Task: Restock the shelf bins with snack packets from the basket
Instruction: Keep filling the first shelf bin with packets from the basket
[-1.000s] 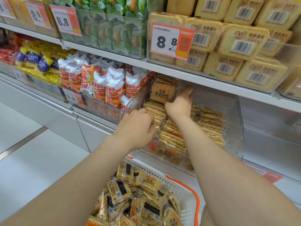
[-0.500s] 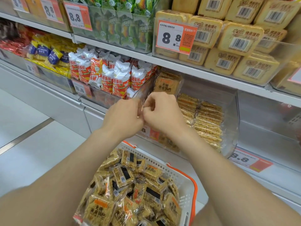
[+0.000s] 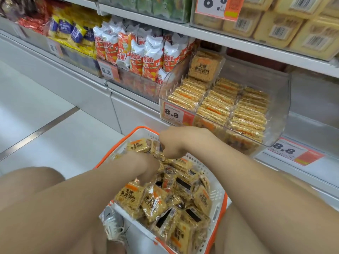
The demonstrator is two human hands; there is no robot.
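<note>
Basket [image 3: 142, 133] heaped with snack packets [image 3: 128, 197]; clear bin [image 3: 278, 99] holds stacked rows.

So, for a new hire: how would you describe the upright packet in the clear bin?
Start at the clear bin, right of the orange-and-white bags. At its back left stands the upright packet; alone among the rowed packets, it shows its black-lettered face.
</note>
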